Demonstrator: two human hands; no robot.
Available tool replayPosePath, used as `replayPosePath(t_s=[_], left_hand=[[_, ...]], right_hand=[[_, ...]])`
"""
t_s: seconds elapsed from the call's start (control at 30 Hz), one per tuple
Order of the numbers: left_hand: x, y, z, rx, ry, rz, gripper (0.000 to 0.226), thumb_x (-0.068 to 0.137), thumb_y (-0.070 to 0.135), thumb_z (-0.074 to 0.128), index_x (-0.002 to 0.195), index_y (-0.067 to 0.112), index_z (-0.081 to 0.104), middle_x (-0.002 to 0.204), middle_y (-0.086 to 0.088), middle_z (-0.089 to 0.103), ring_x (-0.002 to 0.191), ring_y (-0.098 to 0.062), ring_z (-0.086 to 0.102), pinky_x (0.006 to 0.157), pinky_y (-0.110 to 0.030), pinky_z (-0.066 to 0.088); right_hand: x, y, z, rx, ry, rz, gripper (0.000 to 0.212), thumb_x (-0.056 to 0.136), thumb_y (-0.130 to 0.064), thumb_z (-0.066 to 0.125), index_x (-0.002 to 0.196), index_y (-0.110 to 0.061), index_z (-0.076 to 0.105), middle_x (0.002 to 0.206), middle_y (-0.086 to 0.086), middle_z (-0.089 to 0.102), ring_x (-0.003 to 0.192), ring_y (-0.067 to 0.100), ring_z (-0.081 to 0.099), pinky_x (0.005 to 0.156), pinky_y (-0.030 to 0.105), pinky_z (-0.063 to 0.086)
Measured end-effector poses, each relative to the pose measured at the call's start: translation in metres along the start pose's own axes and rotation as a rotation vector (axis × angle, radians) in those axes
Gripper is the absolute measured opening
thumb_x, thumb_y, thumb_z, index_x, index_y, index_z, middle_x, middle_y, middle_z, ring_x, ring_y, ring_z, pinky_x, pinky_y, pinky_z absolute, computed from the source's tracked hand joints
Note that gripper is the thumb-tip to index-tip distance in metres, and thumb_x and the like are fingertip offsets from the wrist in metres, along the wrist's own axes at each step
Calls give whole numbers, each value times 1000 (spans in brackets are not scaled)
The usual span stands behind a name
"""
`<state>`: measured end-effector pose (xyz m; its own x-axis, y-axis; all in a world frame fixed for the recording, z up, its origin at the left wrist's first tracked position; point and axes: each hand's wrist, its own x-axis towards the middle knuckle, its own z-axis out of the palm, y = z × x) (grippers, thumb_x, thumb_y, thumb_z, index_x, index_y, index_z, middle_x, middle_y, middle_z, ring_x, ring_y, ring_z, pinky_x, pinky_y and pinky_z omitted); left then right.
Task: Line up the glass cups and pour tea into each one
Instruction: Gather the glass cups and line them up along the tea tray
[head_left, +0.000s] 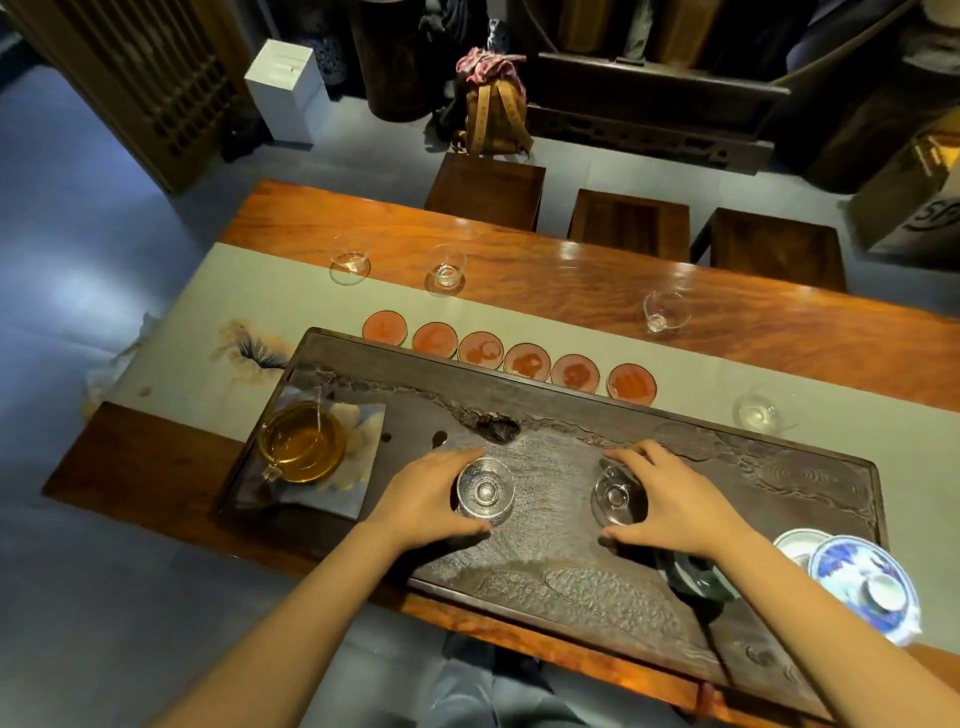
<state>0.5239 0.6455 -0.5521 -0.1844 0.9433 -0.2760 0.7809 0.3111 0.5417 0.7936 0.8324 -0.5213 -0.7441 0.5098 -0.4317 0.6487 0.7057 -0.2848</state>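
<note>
Lining-up stage: left hand (426, 499) grips one glass cup (484, 492), right hand (670, 501) another (618, 496), both on the tea tray (545, 410). Next: gather outlying cups, then lift the tea pitcher (301, 441).

Two clear glass cups stand upright on the dark carved tea tray (545, 566), side by side near its middle and apart from each other. The left cup (484, 492) has a ribbed wall; the right cup (618, 498) is smooth. Both look empty. Four more clear glass cups stand off the tray: two (349, 260) (445, 271) close together toward the far left of the table (571, 270), at the far edge of the grey runner (260, 291); one (664, 310) on bare wood toward the far edge; one (761, 411) on the runner beyond the tray's far right edge. A glass pitcher (301, 441) holding amber tea sits at the tray's left end.
</note>
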Motion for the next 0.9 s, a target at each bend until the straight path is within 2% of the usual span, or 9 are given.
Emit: replayPosePath(t_s=[0.1, 0.23, 0.33, 0.5, 0.7, 0.77, 0.83, 0.9], left_hand=[[-4, -2, 3, -71, 19, -30, 96, 60, 71, 68, 144, 34, 40, 145, 13, 49, 135, -10, 43, 108, -33, 40], [-6, -1, 5, -179, 41, -52, 94, 59, 60, 78, 143, 32, 45, 144, 11, 52, 133, -8, 46, 109, -34, 40], [-5, 2, 7, -212, 59, -63, 91, 58, 56, 80, 139, 29, 49, 140, 10, 55, 129, -9, 50, 107, -35, 42], [-5, 5, -1, -244, 137, -82, 82, 55, 63, 76, 129, 34, 55, 127, 14, 62, 117, -6, 57, 98, -29, 48], [20, -1, -46, -291, 263, -92, 85, 52, 66, 73, 127, 31, 56, 123, 12, 64, 112, -7, 59, 97, -35, 50], [32, -9, -70, -307, 307, -129, 83, 50, 65, 75, 125, 34, 55, 117, 19, 62, 106, -2, 58, 93, -29, 49], [44, -20, -95, -353, 382, -151, 81, 48, 63, 77, 122, 37, 55, 106, 28, 57, 95, 7, 54, 82, -16, 43], [57, -34, -121, -358, 451, -171, 80, 49, 60, 77, 121, 33, 55, 104, 24, 57, 92, 4, 53, 75, -8, 36]], right_hand=[[-5, 2, 3, 39, 15, -3, 99, 69, -68, 73, 151, -31, 31, 139, -3, 45, 123, 17, 53, 89, 34, 55], [-6, 2, 6, 128, 37, -38, 92, 74, -56, 78, 149, -25, 36, 134, -4, 50, 120, 14, 54, 96, 30, 50], [-4, 0, 5, 169, 53, -35, 88, 74, -53, 79, 147, -25, 39, 131, -6, 51, 115, 10, 55, 94, 23, 46], [16, -14, -6, 219, 92, -59, 86, 73, -54, 79, 145, -25, 40, 134, -4, 53, 110, 6, 51, 92, 20, 43], [77, -46, -36, 214, 135, -149, 90, 74, -56, 78, 147, -21, 39, 139, 1, 54, 120, 15, 54, 99, 29, 47], [103, -60, -49, 218, 150, -180, 90, 74, -55, 79, 147, -20, 39, 138, 2, 54, 116, 12, 55, 97, 29, 48], [130, -75, -64, 240, 175, -221, 85, 74, -51, 81, 143, -21, 43, 133, 2, 57, 105, 7, 54, 93, 29, 50], [158, -90, -78, 255, 205, -242, 82, 74, -47, 83, 142, -20, 44, 127, 2, 57, 99, 8, 53, 88, 29, 49]])
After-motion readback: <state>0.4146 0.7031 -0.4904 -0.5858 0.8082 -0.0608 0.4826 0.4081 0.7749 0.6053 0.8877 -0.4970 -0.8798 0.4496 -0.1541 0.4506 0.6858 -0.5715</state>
